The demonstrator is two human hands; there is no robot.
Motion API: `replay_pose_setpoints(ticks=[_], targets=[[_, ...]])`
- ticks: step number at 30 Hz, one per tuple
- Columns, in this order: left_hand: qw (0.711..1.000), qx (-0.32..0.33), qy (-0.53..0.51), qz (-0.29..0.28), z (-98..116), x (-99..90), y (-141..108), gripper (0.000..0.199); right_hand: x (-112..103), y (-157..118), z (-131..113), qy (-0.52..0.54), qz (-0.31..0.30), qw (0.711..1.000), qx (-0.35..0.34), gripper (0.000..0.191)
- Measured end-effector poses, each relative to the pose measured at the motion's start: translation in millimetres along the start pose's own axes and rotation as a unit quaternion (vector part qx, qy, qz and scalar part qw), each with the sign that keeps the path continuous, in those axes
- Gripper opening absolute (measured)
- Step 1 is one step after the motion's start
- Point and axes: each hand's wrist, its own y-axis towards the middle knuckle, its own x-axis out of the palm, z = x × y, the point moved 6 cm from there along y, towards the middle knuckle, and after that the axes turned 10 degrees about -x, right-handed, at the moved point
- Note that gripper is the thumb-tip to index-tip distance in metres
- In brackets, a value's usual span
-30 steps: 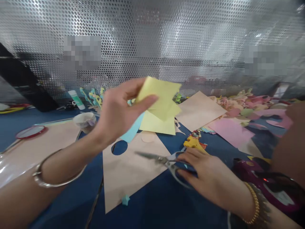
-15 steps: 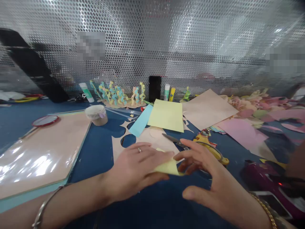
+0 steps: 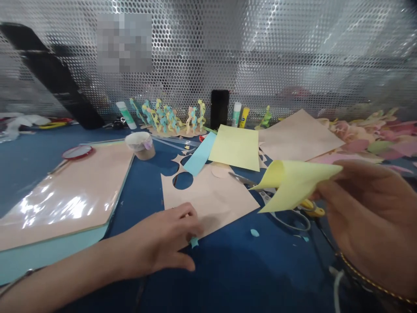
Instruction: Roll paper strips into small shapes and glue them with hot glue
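A folded piece of yellow paper [image 3: 289, 182] is pinched in my right hand [image 3: 368, 208], raised above the table on the right. Beneath it lie scissors [image 3: 267, 195], partly covered. My left hand [image 3: 163, 241] rests low at the near left corner of a pink paper sheet [image 3: 215, 198] with round cut-outs. Its thumb is apart from the loosely bent fingers, and nothing shows in its grip. Close to those fingertips is a small blue paper scrap [image 3: 194, 242]. A flat yellow sheet [image 3: 235, 148] and a blue paper strip [image 3: 200, 153] overlap the far side of the pink sheet.
Left lies a plastic-covered stack of paper [image 3: 87, 187] with a red-rimmed round object [image 3: 77, 152] on it. Behind stand a paper cup [image 3: 141, 145], curly paper stalks [image 3: 167, 117], a phone [image 3: 219, 108] and glue sticks [image 3: 236, 114]. A perforated metal panel [image 3: 182, 52] rises at the back.
My right hand has taken the yellow paper up and to the right. My left hand has let go of it and moved left and down. The small blue scraps are now uncovered.
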Motion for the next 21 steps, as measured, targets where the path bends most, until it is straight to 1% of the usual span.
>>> replay_pose_setpoints(ticks=[2, 3, 5, 7, 9, 10, 12, 14, 15, 17, 19, 20, 21], targets=[[0.999, 0.033, -0.005, -0.006, 2.3, 4.0, 2.3, 0.009, 0.5, 2.2, 1.5, 0.049, 0.028, 0.998, 0.0, 0.031], [0.999, 0.051, -0.003, 0.002, 6.2, 3.9, 5.0, 0.007, 1.7, 2.9, 2.0, 0.072, 0.033, 0.997, -0.002, 0.032], [0.996, 0.088, 0.007, 0.018, 19.8, 3.0, 13.3, 0.014, 4.4, 3.5, 2.5, 0.093, 0.033, 0.995, -0.006, 0.032], [0.991, 0.129, 0.019, 0.037, 38.8, 3.5, 24.9, 0.025, 6.5, 2.7, 4.1, 0.096, 0.024, 0.995, 0.007, 0.032], [0.981, 0.184, 0.044, 0.043, 59.8, 10.5, 37.3, 0.03, 6.4, 1.7, 6.0, 0.088, 0.02, 0.996, 0.02, 0.03], [0.974, 0.214, 0.064, 0.048, 69.2, 15.9, 43.0, 0.029, 5.8, 1.4, 6.7, 0.087, 0.021, 0.996, 0.024, 0.029], [0.959, 0.246, 0.128, 0.06, 81.3, 28.7, 53.7, 0.023, 4.3, 1.7, 8.3, 0.089, 0.022, 0.995, 0.029, 0.028], [0.945, 0.27, 0.174, 0.062, 87.1, 38.4, 60.6, 0.016, 2.8, 2.4, 10.5, 0.086, 0.019, 0.995, 0.037, 0.028], [0.939, 0.282, 0.185, 0.064, 88.2, 39.6, 62.5, 0.014, 1.7, 2.7, 11.5, 0.082, 0.02, 0.996, 0.04, 0.027], [0.934, 0.301, 0.18, 0.067, 86.8, 32.6, 66.1, 0.015, 0.1, 2.9, 13.2, 0.08, 0.022, 0.995, 0.048, 0.028], [0.937, 0.3, 0.154, 0.091, 79.6, 11.9, 73.2, 0.019, -1.7, 2.6, 14.0, 0.075, 0.032, 0.995, 0.052, 0.028], [0.94, 0.285, 0.134, 0.13, 73.1, -3.9, 78.9, 0.02, -2.2, 2.3, 14.3, 0.074, 0.037, 0.995, 0.055, 0.028], [0.945, 0.253, 0.112, 0.173, 63.6, -20.5, 86.2, 0.021, -2.3, 2.1, 14.3, 0.075, 0.041, 0.995, 0.057, 0.028]])
